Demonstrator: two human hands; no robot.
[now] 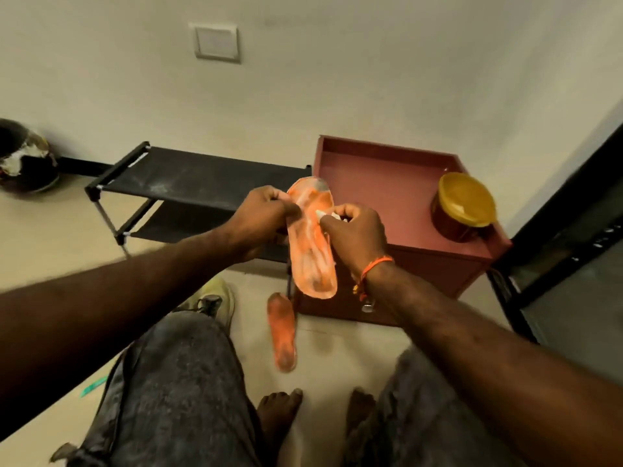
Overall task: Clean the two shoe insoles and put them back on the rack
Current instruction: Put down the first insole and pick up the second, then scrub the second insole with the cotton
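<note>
Insole (282,332) and shoe (215,299) on floor (50,230)

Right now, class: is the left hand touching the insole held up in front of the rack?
Touching. The head view shows the left hand pinching the edge of the held insole, fingers curled onto it.

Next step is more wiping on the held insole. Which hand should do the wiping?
Right. The right hand already pinches a small white wipe against the held insole, while the left hand grips that insole's edge and steadies it. The second insole lies on the floor.
</note>
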